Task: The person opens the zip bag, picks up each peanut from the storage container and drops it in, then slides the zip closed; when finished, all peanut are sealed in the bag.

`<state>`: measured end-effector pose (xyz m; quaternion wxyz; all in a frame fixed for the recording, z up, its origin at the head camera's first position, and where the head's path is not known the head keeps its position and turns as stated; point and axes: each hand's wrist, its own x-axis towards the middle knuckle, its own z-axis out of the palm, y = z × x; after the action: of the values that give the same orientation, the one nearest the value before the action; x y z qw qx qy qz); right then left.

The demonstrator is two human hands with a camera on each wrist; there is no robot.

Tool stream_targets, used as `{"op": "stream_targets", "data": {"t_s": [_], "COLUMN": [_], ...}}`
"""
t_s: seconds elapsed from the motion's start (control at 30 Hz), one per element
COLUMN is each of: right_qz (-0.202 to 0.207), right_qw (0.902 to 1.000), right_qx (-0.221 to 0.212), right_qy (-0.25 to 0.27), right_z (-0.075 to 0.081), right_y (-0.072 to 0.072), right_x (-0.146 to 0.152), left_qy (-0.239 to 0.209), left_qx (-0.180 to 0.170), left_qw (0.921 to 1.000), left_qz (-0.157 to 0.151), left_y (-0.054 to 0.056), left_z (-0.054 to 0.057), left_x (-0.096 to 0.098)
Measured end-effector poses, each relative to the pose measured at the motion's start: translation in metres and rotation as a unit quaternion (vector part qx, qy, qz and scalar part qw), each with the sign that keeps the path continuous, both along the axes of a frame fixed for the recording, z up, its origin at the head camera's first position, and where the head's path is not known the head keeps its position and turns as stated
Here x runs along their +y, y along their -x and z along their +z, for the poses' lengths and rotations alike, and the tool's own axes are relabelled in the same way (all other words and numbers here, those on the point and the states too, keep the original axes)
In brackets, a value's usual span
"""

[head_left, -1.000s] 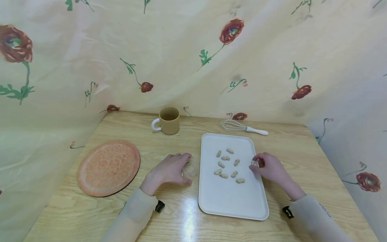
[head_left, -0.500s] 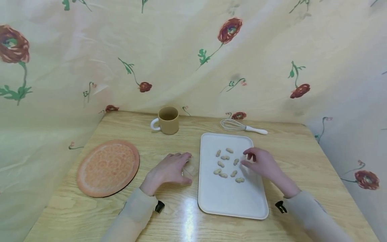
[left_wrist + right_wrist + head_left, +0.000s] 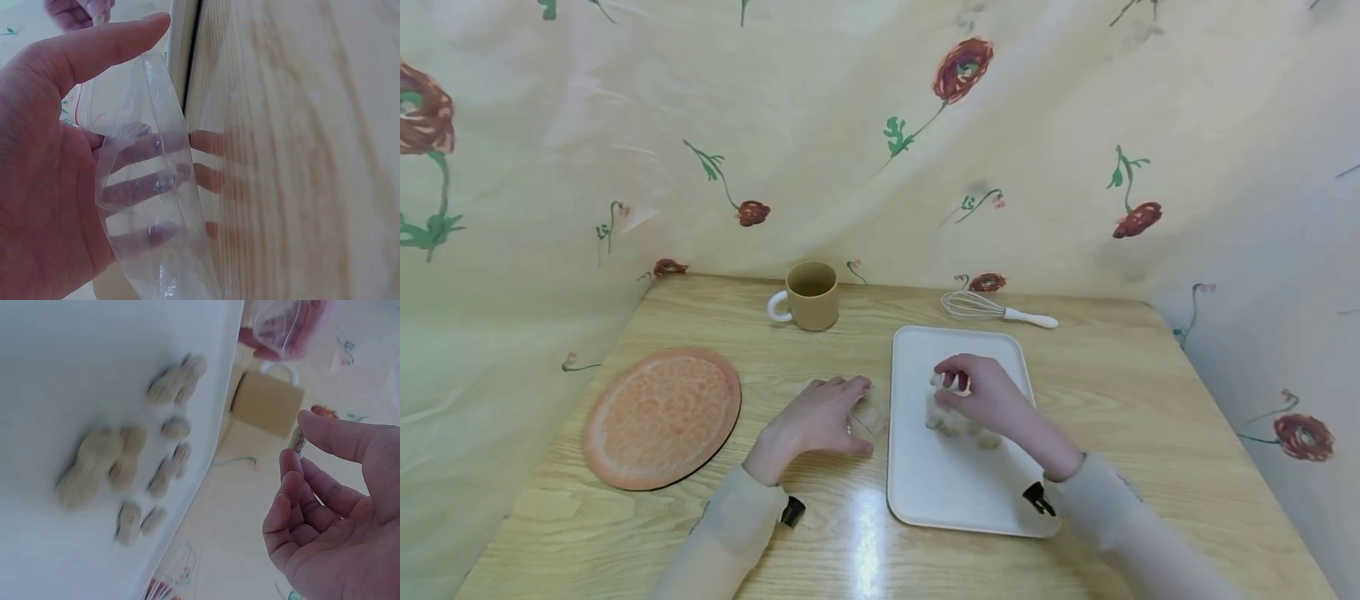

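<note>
My right hand (image 3: 988, 400) is over the white tray (image 3: 955, 500), pinching a peanut (image 3: 298, 442) between thumb and index finger, the other fingers curled in. Several more peanuts (image 3: 90, 465) lie loose on the tray, partly hidden by this hand in the head view. Left of the tray, my left hand (image 3: 820, 425) rests low by the table and holds a clear plastic zip bag (image 3: 153, 181). Its thumb and fingers stand apart around the bag, and the fingers show through the film. A red line runs along the bag's zip edge.
Behind the left hand stands a tan mug (image 3: 812, 296) with a white handle. A whisk (image 3: 973, 305) lies beyond the tray's far edge. On the left is a round orange placemat (image 3: 662, 417). Flowered cloth (image 3: 820, 125) walls the wooden table's back and sides.
From the tray's right edge, my right hand has moved left across the tray, over the peanuts. My left hand has kept its place with the bag.
</note>
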<state>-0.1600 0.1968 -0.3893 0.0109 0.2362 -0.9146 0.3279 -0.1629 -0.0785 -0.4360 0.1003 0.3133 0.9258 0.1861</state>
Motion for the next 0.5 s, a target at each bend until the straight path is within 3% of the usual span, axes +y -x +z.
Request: {"op": "stream_targets", "data": {"t_s": [0.5], "right_qz": [0.053], "right_qw": [0.9981], "right_qx": [-0.027], "right_qy": [0.013], "right_z": [-0.022], "right_y": [-0.004], "right_x": [-0.061], "left_qy": [-0.007], "left_qx": [-0.006], "left_qw": [0.9999], "left_qz": [0.005], "left_y": [0.0], "left_z": [0.003], "left_x": [-0.001]}}
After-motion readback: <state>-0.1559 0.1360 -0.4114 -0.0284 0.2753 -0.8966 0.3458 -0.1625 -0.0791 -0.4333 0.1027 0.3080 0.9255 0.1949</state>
